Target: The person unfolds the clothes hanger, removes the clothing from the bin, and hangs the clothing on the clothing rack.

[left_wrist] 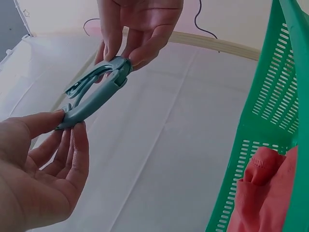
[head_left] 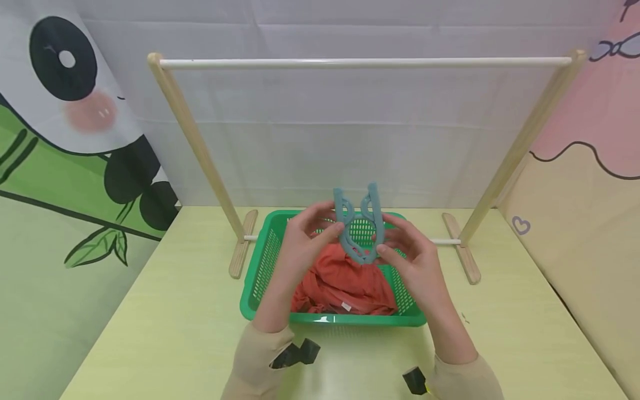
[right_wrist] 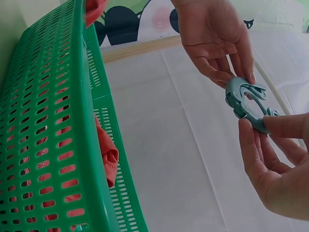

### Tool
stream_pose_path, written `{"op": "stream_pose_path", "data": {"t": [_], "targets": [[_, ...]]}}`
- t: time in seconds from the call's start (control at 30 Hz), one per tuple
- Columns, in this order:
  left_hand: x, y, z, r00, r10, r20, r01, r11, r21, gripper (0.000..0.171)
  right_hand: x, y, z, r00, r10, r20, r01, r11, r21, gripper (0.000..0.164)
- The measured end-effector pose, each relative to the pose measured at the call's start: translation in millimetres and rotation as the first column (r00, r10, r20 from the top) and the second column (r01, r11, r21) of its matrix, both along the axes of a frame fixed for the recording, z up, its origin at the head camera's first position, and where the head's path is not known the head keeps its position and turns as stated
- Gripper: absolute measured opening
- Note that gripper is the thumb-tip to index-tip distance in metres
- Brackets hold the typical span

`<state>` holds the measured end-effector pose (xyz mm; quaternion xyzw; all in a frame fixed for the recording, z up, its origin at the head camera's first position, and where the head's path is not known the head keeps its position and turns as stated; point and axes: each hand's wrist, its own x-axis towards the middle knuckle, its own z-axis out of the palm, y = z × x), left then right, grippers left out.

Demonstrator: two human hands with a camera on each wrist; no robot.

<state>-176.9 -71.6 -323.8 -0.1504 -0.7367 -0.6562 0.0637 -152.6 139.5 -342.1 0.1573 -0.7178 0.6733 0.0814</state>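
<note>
A blue-grey plastic folding clothes hanger (head_left: pixel 378 219), its two arms folded into a U shape, is held up above the basket in the head view. My left hand (head_left: pixel 302 239) pinches one side of it between thumb and fingers. On the opposite side, my right hand (head_left: pixel 415 258) pinches it the same way. Both wrist views show the hanger (left_wrist: pixel 96 102) between the two hands, with the left hand (left_wrist: pixel 46 179) and the right hand (right_wrist: pixel 285 181) each at one end. Beneath the hands, red cloth (head_left: pixel 350 280) lies crumpled in a green basket (head_left: pixel 350 319).
Behind the basket stands a rack with a white top rail (head_left: pixel 370 64) and wooden side posts (head_left: pixel 197 147). Its wooden feet (head_left: pixel 462 250) rest on the pale yellow table (head_left: pixel 165 311). A white cloth backdrop (head_left: pixel 310 155) hangs behind, with printed panels at both sides.
</note>
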Motion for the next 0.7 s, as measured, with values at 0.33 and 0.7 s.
{"op": "stream_pose_path", "data": {"t": [0.33,0.7], "targets": [[-14.6,2,0.6,0.998,0.018,-0.052,-0.021,0.998,-0.053,0.033,-17.7,8,16.0,0.998,-0.044,-0.055,0.055,0.971,0.231,0.044],[-20.4,6,1.0,0.995,-0.011,-0.097,0.001,0.994,-0.105,0.036,-37.4,2,32.7,0.962,-0.121,-0.246,0.188,0.944,0.270,0.059]]}}
